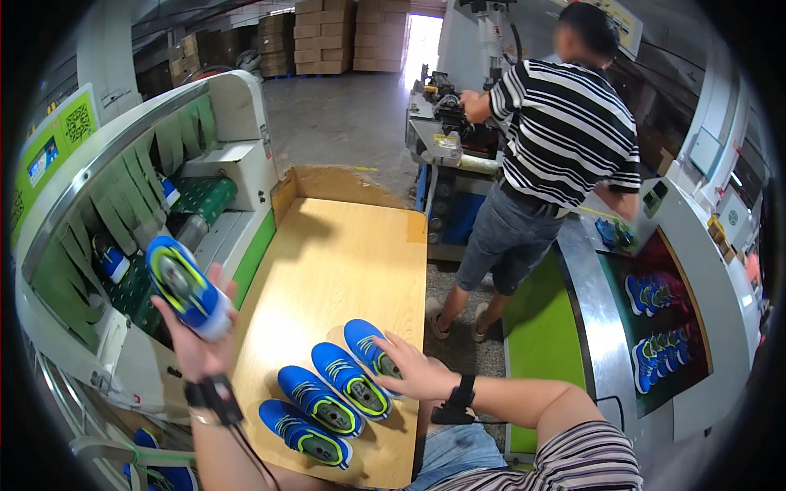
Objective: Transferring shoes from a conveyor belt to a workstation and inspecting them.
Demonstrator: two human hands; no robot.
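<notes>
Holding a blue shoe (187, 286) at the left of the frame, the left hand (203, 350) curls around its heel, in front of the curtained machine (241, 110). The right hand (419, 376) lies over the rightmost of four more shoes (350, 378), lower centre, on the table (352, 254); whether it grips or rests, I cannot tell. Handling shoes singly seems the step; the next move calls for a steady left grasp.

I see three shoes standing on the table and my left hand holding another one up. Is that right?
Not quite: the head view shows four shoes on the table, not three. Your left hand is holding another shoe up.
</notes>
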